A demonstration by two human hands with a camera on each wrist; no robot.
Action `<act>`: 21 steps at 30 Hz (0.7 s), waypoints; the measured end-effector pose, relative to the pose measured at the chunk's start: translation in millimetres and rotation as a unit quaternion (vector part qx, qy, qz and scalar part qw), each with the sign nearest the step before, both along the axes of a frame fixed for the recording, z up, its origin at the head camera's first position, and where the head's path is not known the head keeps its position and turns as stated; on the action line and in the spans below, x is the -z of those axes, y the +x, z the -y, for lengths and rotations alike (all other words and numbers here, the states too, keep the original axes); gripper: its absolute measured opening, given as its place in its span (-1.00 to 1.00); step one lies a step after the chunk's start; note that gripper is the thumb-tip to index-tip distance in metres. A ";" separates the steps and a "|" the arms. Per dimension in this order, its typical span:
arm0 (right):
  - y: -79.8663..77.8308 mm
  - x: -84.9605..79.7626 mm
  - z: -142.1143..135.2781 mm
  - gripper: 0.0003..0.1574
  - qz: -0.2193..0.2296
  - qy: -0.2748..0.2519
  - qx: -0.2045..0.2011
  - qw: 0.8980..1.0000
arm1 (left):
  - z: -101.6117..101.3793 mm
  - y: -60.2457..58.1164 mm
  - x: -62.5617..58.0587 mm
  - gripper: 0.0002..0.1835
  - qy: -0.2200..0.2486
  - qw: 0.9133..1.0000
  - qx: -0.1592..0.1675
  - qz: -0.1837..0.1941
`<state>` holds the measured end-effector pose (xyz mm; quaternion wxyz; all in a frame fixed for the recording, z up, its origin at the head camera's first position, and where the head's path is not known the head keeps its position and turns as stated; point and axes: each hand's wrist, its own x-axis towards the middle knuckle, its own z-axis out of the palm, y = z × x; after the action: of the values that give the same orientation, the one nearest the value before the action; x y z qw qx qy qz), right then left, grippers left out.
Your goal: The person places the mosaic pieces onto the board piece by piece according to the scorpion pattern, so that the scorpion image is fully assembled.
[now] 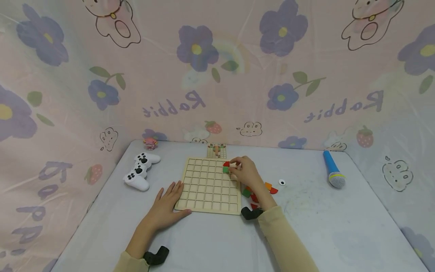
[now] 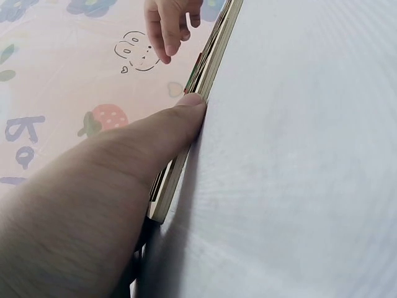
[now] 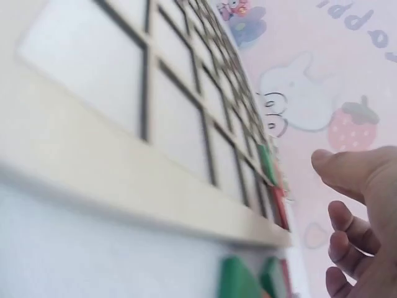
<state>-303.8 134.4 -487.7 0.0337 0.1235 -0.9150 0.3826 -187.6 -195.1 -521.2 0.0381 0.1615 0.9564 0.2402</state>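
Note:
A square wooden grid board point(image 1: 204, 190) lies on the white table. My left hand point(image 1: 166, 206) spreads along its left side and near corner, with the thumb point(image 2: 180, 118) against the near edge. Over the board's far right part hovers my right hand point(image 1: 244, 172), fingers bent and thumb apart from them. The right wrist view shows nothing between these fingers. Beside the fingertips, a red rounded piece point(image 1: 226, 164) and a green square piece point(image 1: 225, 170) sit in grid cells. Loose pieces, among them an orange one point(image 1: 268, 186) and a green one point(image 1: 246, 192), lie partly hidden under my right forearm.
A small pattern card point(image 1: 216, 150) lies behind the board. At the left are a white game controller point(image 1: 141, 172) and a pink figurine point(image 1: 150, 143). To the right lie an eye disc point(image 1: 282, 182) and a blue toy microphone point(image 1: 333, 170). Printed cloth surrounds the table.

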 end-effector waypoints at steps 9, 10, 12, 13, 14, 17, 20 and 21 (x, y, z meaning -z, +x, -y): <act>12.4 -13.7 -47.8 -0.59 0.010 0.013 0.032 0.999 | 0.5 0.5 -0.2 0.12 0.002 1.000 0.000 -0.006; 15.0 -14.4 -56.2 -0.58 0.012 0.015 0.037 0.999 | 0.6 0.3 0.5 0.13 0.001 1.000 0.000 -0.006; 19.5 -14.5 -74.0 -0.57 0.017 0.018 0.051 0.998 | 1.1 0.0 2.1 0.13 -0.001 1.000 -0.001 -0.008; 21.9 -13.5 -83.6 -0.57 0.018 0.023 0.059 0.998 | 1.2 0.0 2.9 0.14 0.000 1.000 0.001 -0.010; 24.3 -12.5 -93.2 -0.57 0.018 0.027 0.066 0.997 | 1.5 -0.1 3.9 0.14 0.000 1.000 0.001 -0.013; 31.3 -7.3 -121.2 -0.58 0.015 0.031 0.087 0.996 | 2.1 -0.5 6.3 0.14 0.001 1.000 0.001 -0.020; 38.4 -0.4 -146.4 -0.57 0.012 0.019 0.099 0.995 | 2.5 -1.4 8.0 0.14 0.003 1.000 0.000 -0.022; 40.5 2.4 -153.8 -0.57 0.009 0.015 0.102 0.995 | 2.4 -1.6 8.5 0.14 0.004 1.000 0.001 -0.021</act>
<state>-263.3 288.3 -490.1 0.0621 0.0270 -0.9288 0.3643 -189.3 -197.5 -529.7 0.0171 0.1674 0.9559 0.2406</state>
